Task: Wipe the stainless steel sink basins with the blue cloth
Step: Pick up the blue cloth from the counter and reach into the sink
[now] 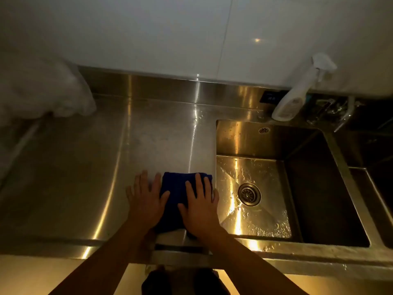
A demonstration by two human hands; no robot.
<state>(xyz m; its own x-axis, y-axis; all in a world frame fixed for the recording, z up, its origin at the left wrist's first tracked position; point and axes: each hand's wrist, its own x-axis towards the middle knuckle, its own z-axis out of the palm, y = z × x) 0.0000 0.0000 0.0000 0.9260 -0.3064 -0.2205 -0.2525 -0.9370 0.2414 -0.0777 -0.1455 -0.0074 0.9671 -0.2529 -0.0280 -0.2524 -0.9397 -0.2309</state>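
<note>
Blue cloth [180, 194]: folded into a thick pad, lying flat on the steel surface near its front edge, just left of the sink basin's left rim.
Left hand [146, 201]: flat and spread wide, fingers straight; the palm rests on bare steel and the thumb lies over the cloth's left edge.
Right hand [202, 207]: flat on top of the cloth, fingers straight and slightly apart, pressing rather than gripping.
Sink basin [244, 139]: a deep square tub holding only water drops, which bead across its lit floor around a round drain strainer [249, 194]; a small overflow grille [264, 130] sits high on the back wall.
Second basin [382, 188]: cut off by the right edge and dark inside, so its contents cannot be told.
Spray bottle [297, 92]: white, tilted, standing on the ledge behind the basin against the wall.
Hard to make out: the basin's right half lies in deep shadow; the tap fittings [340, 111] beside the bottle are a dim tangle; a blurred white bulk [42, 92] at far left could be a bag or fabric.
Surface [85, 167]: brushed stainless steel with a raised back lip, streaked with warm reflections.
Room: dim, with a white panelled wall [148, 28] behind.
</note>
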